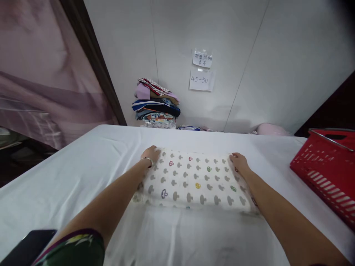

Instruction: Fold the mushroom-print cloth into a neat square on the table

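A white cloth [194, 177] printed with grey mushroom shapes and a few coloured ones lies folded in a wide rectangle across the bed-like white surface. My left hand [151, 153] grips its far left corner, fingers closed and partly hidden by the fabric. At the far right corner, my right hand [238, 161] pinches the same cloth, thumb and fingers together. The cloth's near edge is blurred and looks slightly lifted along the front.
A red plastic basket [327, 170] with a metal handle stands at the right. Folded fabrics [156, 105] are stacked beyond the far edge, against the wall. A dark phone-like object [30, 247] lies at the near left. Paper signs [202, 80] hang on the wall; a pink curtain [41, 74] hangs left.
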Demonstrator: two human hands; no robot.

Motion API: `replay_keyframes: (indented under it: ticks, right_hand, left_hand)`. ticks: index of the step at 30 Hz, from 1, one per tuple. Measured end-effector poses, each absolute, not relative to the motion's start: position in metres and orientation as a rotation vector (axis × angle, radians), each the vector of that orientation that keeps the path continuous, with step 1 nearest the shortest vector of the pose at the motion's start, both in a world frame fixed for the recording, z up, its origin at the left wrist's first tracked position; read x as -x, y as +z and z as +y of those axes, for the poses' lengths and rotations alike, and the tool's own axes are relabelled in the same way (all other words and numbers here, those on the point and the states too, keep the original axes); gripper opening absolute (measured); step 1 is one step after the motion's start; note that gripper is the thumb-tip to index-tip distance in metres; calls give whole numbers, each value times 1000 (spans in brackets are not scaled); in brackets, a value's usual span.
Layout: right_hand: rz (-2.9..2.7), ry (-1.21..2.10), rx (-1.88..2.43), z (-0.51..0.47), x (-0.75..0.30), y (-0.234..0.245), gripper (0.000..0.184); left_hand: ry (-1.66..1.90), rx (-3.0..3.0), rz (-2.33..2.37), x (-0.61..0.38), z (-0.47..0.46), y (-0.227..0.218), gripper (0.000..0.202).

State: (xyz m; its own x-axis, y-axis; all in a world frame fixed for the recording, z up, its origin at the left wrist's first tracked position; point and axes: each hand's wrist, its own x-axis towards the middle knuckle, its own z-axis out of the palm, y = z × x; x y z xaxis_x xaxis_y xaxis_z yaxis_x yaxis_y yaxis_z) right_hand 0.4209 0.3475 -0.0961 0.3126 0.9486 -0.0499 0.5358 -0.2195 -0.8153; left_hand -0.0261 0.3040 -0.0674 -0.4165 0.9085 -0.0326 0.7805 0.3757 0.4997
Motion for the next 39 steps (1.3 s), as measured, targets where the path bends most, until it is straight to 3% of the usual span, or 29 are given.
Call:
replay_keyframes:
  ticks: [5,13,20,25,34,39]
  right_hand:
    - [-1357,876,1936,331,-433,-74,49]
    - [-1293,1417,1850,284,-466,-62,78]
    - [-1244,1607,1770,237,-489,-66,79]
    - [-1268,1574,1785,210,-502,-76,75]
    - [-1245,1268,1662,172,-484,-76,84]
    - [-1237,1244,1697,164,-483,-80,81]
  left_hand:
    - [614,-1227,2099,49,280,-51,52]
    - [750,-835,1667,60,176,-46,54]
    - [1025,-876,1575,49,133,-64,58]
    - [1143,-1000,1589,38,124,-70,73]
    - [1461,-1117,1560,23,120,-69,59]
    - [1295,-986,1712,27,120,-77,50]
